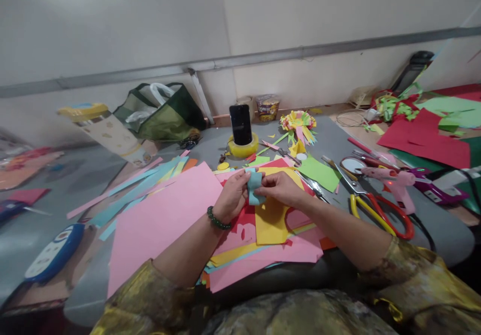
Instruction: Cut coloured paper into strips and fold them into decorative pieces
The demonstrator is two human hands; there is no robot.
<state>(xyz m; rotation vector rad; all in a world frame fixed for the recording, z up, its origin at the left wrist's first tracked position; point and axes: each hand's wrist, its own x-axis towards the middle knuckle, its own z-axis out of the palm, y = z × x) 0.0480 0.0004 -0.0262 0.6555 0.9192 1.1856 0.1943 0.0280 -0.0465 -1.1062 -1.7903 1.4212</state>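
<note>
The left hand [233, 192] and right hand [281, 188] are coming close together, both pinching a small light-blue paper piece [254, 183] over a yellow sheet [270, 227]. A dark beaded bracelet [218, 219] is circling the left wrist. Beside the left forearm, a large pink sheet [161, 214] is lying flat. To the right, big scissors [363, 192] (one handle red, the other yellow) are resting near a pink glue gun [398, 182]. Farther out on the grey surface [214, 147], a phone [240, 124] is standing upright at a yellow tape roll [244, 149], and a paper flower [298, 121] is sitting to its right.
</note>
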